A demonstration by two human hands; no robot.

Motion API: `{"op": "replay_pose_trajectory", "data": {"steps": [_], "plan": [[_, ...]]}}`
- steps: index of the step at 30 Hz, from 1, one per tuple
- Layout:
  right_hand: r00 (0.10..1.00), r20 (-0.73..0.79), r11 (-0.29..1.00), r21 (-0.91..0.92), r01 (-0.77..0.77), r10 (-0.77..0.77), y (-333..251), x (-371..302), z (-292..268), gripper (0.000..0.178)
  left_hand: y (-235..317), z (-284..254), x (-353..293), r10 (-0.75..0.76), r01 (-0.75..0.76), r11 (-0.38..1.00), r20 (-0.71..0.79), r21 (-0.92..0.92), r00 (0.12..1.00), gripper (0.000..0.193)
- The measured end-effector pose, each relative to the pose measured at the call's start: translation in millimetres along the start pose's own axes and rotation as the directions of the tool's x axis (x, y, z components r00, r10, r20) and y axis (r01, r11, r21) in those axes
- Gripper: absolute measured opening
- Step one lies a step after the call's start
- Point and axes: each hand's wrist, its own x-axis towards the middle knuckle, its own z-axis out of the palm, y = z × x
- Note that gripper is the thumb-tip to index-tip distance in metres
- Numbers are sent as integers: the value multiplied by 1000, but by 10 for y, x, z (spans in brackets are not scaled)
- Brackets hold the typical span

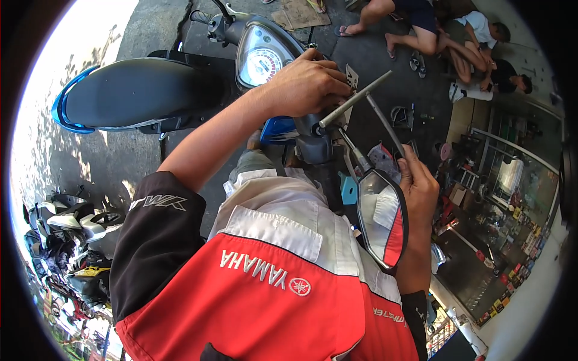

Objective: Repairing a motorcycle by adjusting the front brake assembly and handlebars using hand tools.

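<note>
The right grip [418, 180] clasps a T-bar [355, 101] by the end of its stem [385, 122], which seems to leave the crossbar free on the far side, just right of the left grip [313, 84]. That one bends over the scooter's [144, 93] front, perhaps for support; I cannot tell whether it grasps anything. The dash [262, 57] is left of it, the mirror [382, 222] near, by the right wrist.
</note>
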Motion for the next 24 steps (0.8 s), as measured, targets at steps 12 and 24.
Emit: {"op": "replay_pose_trajectory", "data": {"steps": [12,24], "plan": [[981,-194,996,92,20,-1,59,-41,114,30,7,17,-15,-3,3,1000,11,-15,1000,19],[987,124,991,79,-110,100,-30,27,20,28,-38,29,4,-8,8,1000,-2,15,1000,19]]}}
